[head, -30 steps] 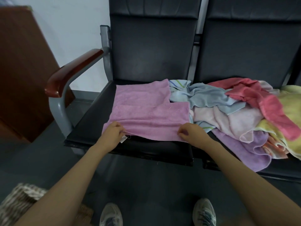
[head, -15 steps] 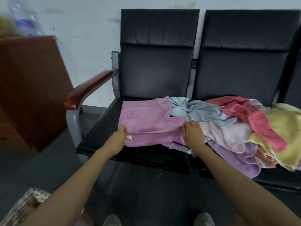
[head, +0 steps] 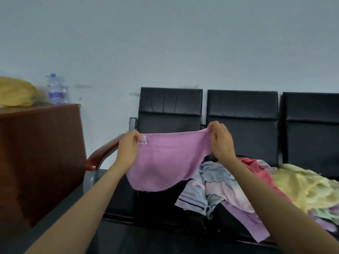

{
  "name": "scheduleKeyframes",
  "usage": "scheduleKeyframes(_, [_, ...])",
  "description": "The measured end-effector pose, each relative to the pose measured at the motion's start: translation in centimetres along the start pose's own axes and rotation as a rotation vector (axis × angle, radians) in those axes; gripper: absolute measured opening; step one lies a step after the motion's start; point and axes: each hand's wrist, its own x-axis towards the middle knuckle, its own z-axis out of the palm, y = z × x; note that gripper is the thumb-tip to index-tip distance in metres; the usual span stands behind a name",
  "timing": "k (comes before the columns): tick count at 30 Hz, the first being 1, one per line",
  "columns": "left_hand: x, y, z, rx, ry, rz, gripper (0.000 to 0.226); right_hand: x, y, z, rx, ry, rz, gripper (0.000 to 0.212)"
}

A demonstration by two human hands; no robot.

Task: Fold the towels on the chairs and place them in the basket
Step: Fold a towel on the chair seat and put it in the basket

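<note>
**Pink towel (head: 165, 162) held aloft**

My left hand (head: 128, 149) pinches the pink towel's tagged top corner; my right hand (head: 222, 142) pinches the other corner. It sags between them, above the left chair seat (head: 124, 202). The towel pile (head: 229, 191) spreads rightward from that seat's right edge, overhanging the front edge.

pink towel (head: 165, 162): soft matt terry cloth, small sewn label.
chairs (head: 170, 110): smooth black leather-like padding, faint sheen.
armrest (head: 102, 154): glossy reddish wood on grey matt metal.
towel pile (head: 229, 191) on the chairs: rumpled matt cloth.
water bottle (head: 55, 90) left of the chairs: clear plastic.
cabinet (head: 40, 153): smooth brown wood.
</note>
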Motion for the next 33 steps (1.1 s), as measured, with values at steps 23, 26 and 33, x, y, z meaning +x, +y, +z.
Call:
scheduleKeyframes(23, [-2.1,-18.1,9.3,0.187,-0.345,-0.409,0.027,-5.2,13.1,15.6,0.129,-0.485,0.41,0.027])
scheduleKeyframes(26, [2.5,-19.9,11.1,0.21,-0.307,-0.39,0.027,-1.4,15.1,19.3,0.155,-0.437,0.404,0.028])
scheduleKeyframes(33, [11.2,-27.4,16.5,0.378,-0.328,-0.399,0.026,5.1,20.9,28.9,0.005,-0.547,0.353,0.028])
